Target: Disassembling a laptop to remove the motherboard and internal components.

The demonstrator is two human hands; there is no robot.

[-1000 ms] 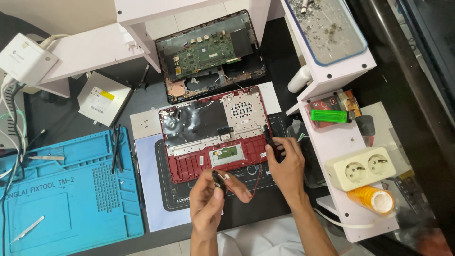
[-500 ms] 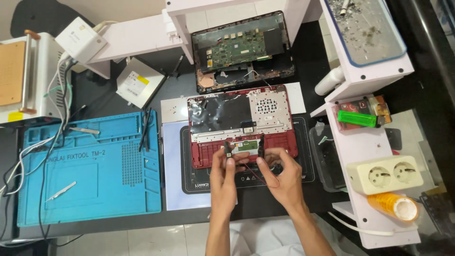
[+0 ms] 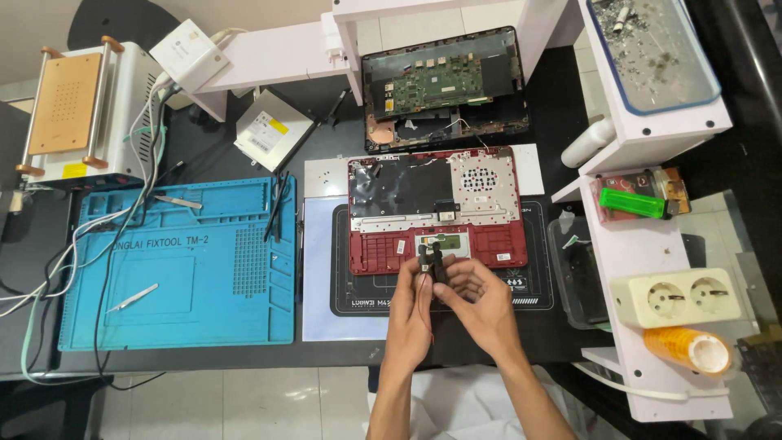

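Two hands meet at six o'clock of the red laptop base, having drawn together from apart a second ago; the left hand and right hand now pinch a pair of small black speakers jointly. Fingers clench the parts upright just above the worktop, thin red wire trailing, wrists angled inward.
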